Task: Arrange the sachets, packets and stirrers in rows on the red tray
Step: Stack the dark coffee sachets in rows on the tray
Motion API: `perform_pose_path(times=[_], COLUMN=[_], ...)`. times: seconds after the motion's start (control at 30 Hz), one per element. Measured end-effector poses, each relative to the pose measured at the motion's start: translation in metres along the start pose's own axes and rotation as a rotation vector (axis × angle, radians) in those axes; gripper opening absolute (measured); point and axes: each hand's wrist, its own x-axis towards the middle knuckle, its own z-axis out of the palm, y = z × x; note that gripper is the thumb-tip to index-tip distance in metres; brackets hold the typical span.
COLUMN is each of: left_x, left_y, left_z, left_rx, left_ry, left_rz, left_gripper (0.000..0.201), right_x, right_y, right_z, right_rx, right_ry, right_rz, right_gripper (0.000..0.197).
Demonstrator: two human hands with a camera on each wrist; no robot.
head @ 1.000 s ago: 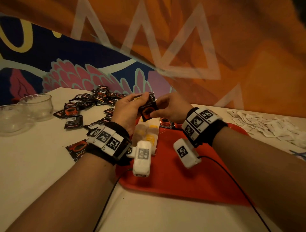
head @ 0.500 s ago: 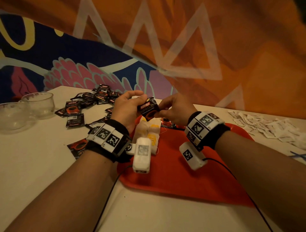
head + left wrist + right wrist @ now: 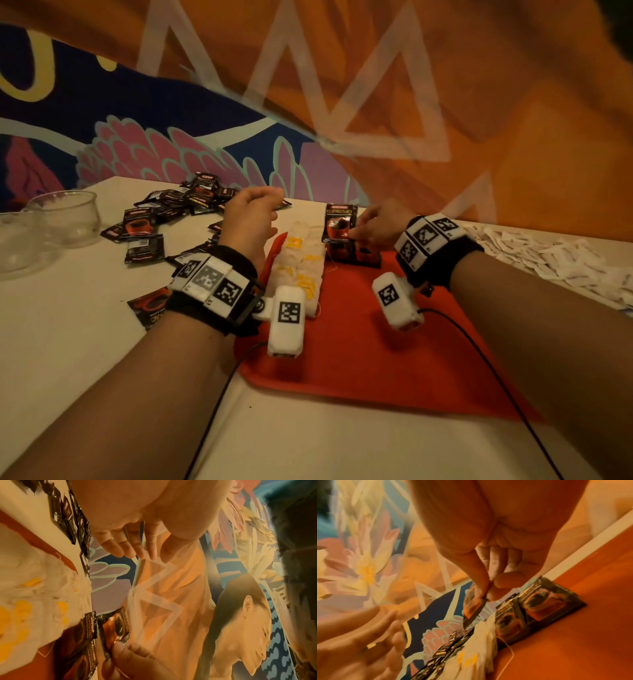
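Observation:
My right hand (image 3: 354, 234) pinches a black coffee sachet (image 3: 339, 222) by its lower corner and holds it upright just above two coffee sachets (image 3: 359, 255) lying at the far end of the red tray (image 3: 376, 359). The right wrist view shows thumb and forefinger (image 3: 481, 588) pinching the held sachet (image 3: 472, 605) edge-on above the two lying sachets (image 3: 536, 605). My left hand (image 3: 270, 205) hovers empty, fingers relaxed, left of the tray. A row of white tea bags (image 3: 301, 267) with yellow tags runs along the tray's left side.
A loose pile of black coffee sachets (image 3: 171, 212) covers the white table to the left, with two glass bowls (image 3: 65, 216) beyond it. Several small white sachets (image 3: 548, 253) lie heaped at the right. A painted wall stands close behind the table.
Both hands held the coffee sachet together before. My left hand has let go and drawn back left, while the right hand carried the sachet right, over the two sachets on the tray.

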Motion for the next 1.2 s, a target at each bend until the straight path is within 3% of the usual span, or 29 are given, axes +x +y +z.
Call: perform_pose_path(times=[0.3, 0.43, 0.53, 0.77, 1.2], left_x=[-0.001, -0.001, 0.0, -0.001, -0.002], left_y=[-0.002, -0.002, -0.002, -0.001, -0.001], left_z=[0.001, 0.001, 0.0, 0.001, 0.002], left_rx=[0.077, 0.078, 0.084, 0.083, 0.091], left_ry=[-0.032, -0.033, -0.03, -0.028, -0.034], left_rz=[-0.006, -0.008, -0.008, -0.008, -0.014], left_gripper=[0.009, 0.009, 0.009, 0.01, 0.01], right_x=[0.021, 0.027, 0.03, 0.031, 0.028], right_y=[0.021, 0.022, 0.023, 0.026, 0.027], right_z=[0.013, 0.017, 0.015, 0.015, 0.016], right_rx=[-0.109, -0.122, -0.12, -0.164, -0.152], right_ry=[-0.023, -0.008, -0.026, -0.017, 0.02], right_rz=[0.186, 0.179, 0.123, 0.073, 0.098], right_gripper=[0.013, 0.023, 0.016, 0.022, 0.019])
